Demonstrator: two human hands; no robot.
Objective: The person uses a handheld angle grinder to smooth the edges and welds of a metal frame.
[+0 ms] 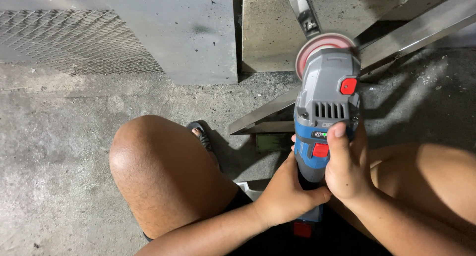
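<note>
Concrete floor takes up most of the view, with a grey block and a mesh panel at the far left. Next in size, a bare knee sits near and left, and a sandalled foot shows just beyond it. A long steel bar slants from far right down toward the middle, lying on the floor. Above it, a blue and grey grinder points away, its red disc at or just over the bar.

The right hand has its fingers curled around the grinder's body, thumb pressed near the switch; the left hand wraps the grip near the battery.

Risks, as I judge them: the bar looks unclamped, so the disc could catch and kick. Bare legs and an open sandal sit close enough for sparks or a slipped disc to reach them.
</note>
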